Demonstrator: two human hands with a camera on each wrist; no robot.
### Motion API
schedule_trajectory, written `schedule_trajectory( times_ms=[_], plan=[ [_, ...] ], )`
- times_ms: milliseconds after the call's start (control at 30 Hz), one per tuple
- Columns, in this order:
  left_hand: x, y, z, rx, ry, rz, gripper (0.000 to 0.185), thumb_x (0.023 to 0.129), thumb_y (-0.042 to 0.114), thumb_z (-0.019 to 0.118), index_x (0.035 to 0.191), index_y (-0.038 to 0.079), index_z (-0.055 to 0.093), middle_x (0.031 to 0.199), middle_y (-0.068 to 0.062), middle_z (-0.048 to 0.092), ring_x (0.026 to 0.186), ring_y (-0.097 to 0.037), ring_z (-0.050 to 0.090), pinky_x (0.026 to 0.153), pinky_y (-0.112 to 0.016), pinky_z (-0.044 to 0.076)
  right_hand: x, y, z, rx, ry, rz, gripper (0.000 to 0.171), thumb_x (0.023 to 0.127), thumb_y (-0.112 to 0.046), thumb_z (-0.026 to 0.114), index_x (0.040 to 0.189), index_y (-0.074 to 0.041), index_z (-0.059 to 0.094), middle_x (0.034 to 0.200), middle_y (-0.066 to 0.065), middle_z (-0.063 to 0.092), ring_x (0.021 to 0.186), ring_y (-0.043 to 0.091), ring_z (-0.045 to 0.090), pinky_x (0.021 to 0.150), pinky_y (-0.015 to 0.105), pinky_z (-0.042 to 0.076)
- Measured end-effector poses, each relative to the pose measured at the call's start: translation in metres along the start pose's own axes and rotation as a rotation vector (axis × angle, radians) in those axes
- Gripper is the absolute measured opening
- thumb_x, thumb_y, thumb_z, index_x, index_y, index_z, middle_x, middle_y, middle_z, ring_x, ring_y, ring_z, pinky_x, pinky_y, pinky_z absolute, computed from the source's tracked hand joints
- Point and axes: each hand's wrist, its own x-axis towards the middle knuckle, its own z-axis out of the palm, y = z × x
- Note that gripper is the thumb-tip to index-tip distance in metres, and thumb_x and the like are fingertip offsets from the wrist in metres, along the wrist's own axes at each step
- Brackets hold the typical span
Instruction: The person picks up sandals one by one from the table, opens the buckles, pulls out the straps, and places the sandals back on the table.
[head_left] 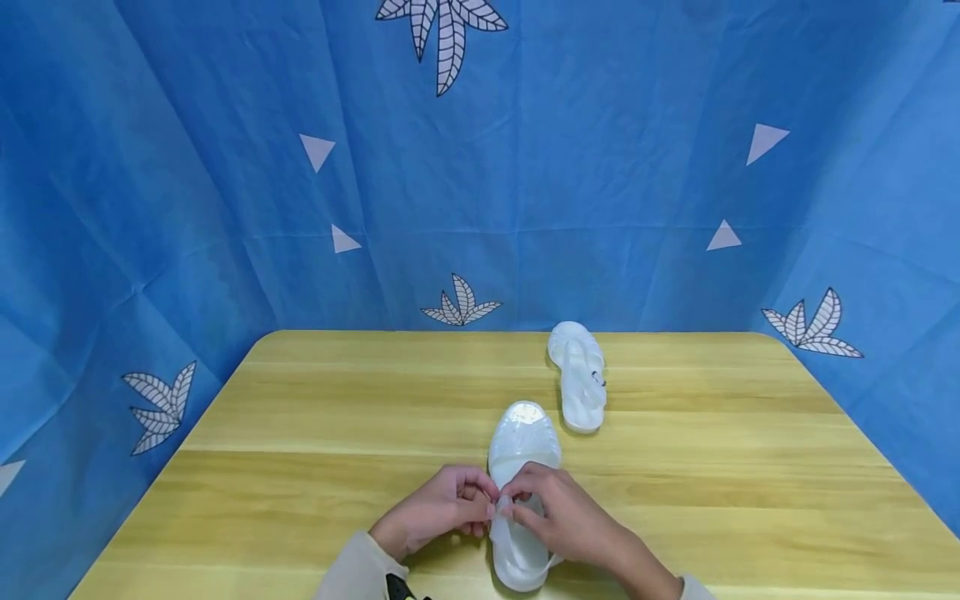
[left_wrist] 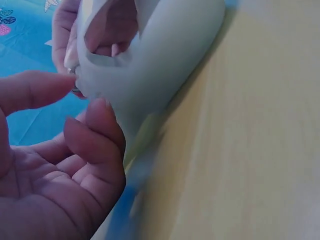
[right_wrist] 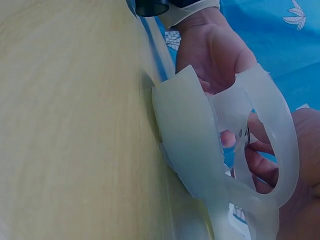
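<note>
— What are the hands doing?

— Both are at the strap (head_left: 504, 505) of the near sandal (head_left: 522, 467). The left hand (head_left: 438, 508) has its fingers curled in, thumb and fingertips meeting at the strap's left side, where a small metal buckle (left_wrist: 75, 90) shows in the left wrist view. It is pinching there rather than lying flat.

— And the right?

— The right hand (head_left: 558, 512) lies over the sandal from the other side, its fingertips closed on the same bit of strap, touching the left hand's fingers. In the right wrist view the heel strap (right_wrist: 277, 150) arches up in a loop off the sole, with fingers showing through it.

— Where does that sandal sit?

— On the tabletop (head_left: 300, 433), close to the near edge and about midway along it, toe pointing toward the far edge. It is pale, milky and see-through, sole down on the wood.

— Anything else on the table?

— A second sandal (head_left: 577, 375) of the same kind lies further back, just right of the middle, near the far edge. It is apart from the first, with a small dark buckle on its right side. No hand touches it.

— And around the table?

— A blue cloth (head_left: 225, 208) printed with white leaves and triangles hangs behind and at both sides. Pale sleeves (head_left: 356, 575) cover the wrists at the near edge.
</note>
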Motion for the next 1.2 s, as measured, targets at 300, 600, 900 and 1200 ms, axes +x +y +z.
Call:
schedule_trajectory(
  times_ms=[300,600,900,1200],
  plan=[
    [-0.0020,0.0010,-0.0005,0.086,-0.061,0.034,0.025,0.085,0.013,0.065,0.099,-0.007,0.061,0.072,0.000,0.060,0.058,-0.011,0.052,0.051,-0.022,0.041,0.0001,-0.0019,-0.0004,-0.024,0.038,-0.027,0.010,0.089,-0.020,0.064,0.094,-0.014,0.071,0.090,-0.011,0.059,0.088,0.006,0.058,0.077,0.026,0.050],
    [-0.0010,0.0022,0.0044,0.138,-0.044,0.072,0.025,0.083,0.009,0.069,0.091,-0.011,0.057,0.069,0.002,0.058,0.056,-0.010,0.052,0.048,-0.021,0.039,0.0005,-0.0015,0.0010,-0.027,0.046,-0.029,0.010,0.089,-0.017,0.065,0.095,-0.014,0.071,0.090,-0.010,0.061,0.087,0.006,0.059,0.075,0.026,0.050],
    [-0.0009,0.0008,0.0034,0.119,-0.047,0.057,0.026,0.083,0.009,0.069,0.092,-0.012,0.056,0.072,0.001,0.058,0.058,-0.009,0.052,0.049,-0.021,0.039,0.0003,-0.0017,0.0043,-0.077,0.094,-0.065,0.012,0.089,-0.025,0.064,0.094,-0.017,0.072,0.088,-0.013,0.061,0.085,0.005,0.058,0.074,0.026,0.047],
    [-0.0007,-0.0023,0.0023,0.072,-0.065,0.050,0.028,0.084,0.008,0.068,0.095,-0.013,0.054,0.072,0.001,0.057,0.058,-0.009,0.053,0.050,-0.020,0.041,0.0010,-0.0029,0.0091,-0.140,0.163,-0.070,0.006,0.087,-0.026,0.066,0.089,-0.021,0.070,0.087,-0.016,0.063,0.084,0.001,0.057,0.074,0.030,0.044]
  ],
)
